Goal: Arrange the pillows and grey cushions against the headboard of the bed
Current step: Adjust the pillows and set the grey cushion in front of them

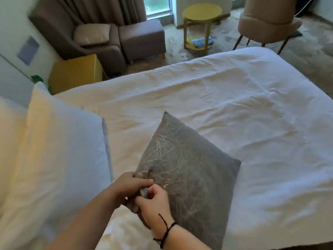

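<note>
A grey cushion (189,170) with a pale thread pattern lies flat on the white bed (234,109), one corner pointing away from me. My left hand (129,186) and my right hand (156,204) both pinch its near left corner. A cord is tied around my right wrist. A large white pillow (59,150) leans upright at the left, toward the head of the bed. A second white pillow (9,141) stands behind it at the frame's left edge. The headboard itself is hidden.
A yellow bedside cabinet (75,73) stands at the bed's far left corner. Behind it are a brown armchair (75,29) holding a pale cushion (91,34) and a footstool (142,37). A yellow round table (201,13) and a beige chair (268,20) stand beyond the bed.
</note>
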Available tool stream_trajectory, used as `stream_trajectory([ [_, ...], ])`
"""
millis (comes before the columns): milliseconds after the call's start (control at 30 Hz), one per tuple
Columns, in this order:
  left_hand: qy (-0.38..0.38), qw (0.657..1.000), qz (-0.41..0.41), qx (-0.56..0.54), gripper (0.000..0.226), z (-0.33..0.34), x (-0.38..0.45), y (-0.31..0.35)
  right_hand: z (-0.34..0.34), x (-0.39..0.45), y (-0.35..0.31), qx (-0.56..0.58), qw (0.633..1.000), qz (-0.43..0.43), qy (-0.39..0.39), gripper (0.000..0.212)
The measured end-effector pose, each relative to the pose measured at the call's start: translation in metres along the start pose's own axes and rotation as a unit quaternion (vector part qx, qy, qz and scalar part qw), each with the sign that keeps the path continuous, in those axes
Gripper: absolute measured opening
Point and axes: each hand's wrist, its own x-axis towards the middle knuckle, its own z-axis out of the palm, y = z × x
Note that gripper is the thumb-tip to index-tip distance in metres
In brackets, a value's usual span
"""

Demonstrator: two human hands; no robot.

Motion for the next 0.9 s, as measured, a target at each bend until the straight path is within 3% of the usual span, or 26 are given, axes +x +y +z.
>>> stream_trajectory([
  [133,0.034,0.999,0.031,-0.004,0.014,-0.033,-0.013,-0.040,0.029,-0.018,0.003,-0.049,0.994,0.049,-0.086,0.022],
  [200,0.039,0.997,0.063,0.014,0.013,-0.038,-0.018,-0.055,0.018,-0.014,-0.013,-0.178,0.974,0.034,-0.133,0.018],
  [267,0.047,0.993,0.094,0.055,0.012,-0.041,-0.024,-0.064,0.001,0.001,-0.042,-0.355,0.921,-0.068,-0.144,0.015],
  [367,0.079,0.976,0.152,0.136,0.026,-0.048,-0.038,-0.066,-0.005,0.024,-0.098,-0.557,0.790,-0.228,-0.115,0.029],
  [433,0.087,0.966,0.192,0.152,0.025,-0.054,-0.050,-0.060,0.008,0.037,-0.126,-0.662,0.666,-0.301,-0.168,0.053],
  [533,0.094,0.949,0.246,0.171,0.022,-0.057,-0.070,-0.049,0.037,0.049,-0.150,-0.790,0.466,-0.282,-0.281,0.078],
  [600,0.102,0.940,0.269,0.182,0.023,-0.055,-0.079,-0.044,0.050,0.054,-0.162,-0.840,0.380,-0.243,-0.301,0.071],
  [667,0.118,0.935,0.280,0.185,0.023,-0.060,-0.086,-0.046,0.059,0.053,-0.174,-0.863,0.323,-0.263,-0.286,0.041],
  [733,0.135,0.932,0.285,0.176,0.023,-0.066,-0.091,-0.051,0.062,0.050,-0.182,-0.859,0.315,-0.323,-0.241,0.018],
  [900,0.211,0.921,0.324,0.037,0.026,-0.090,-0.108,-0.065,0.084,0.034,-0.212,-0.801,0.387,-0.423,-0.172,0.031],
])
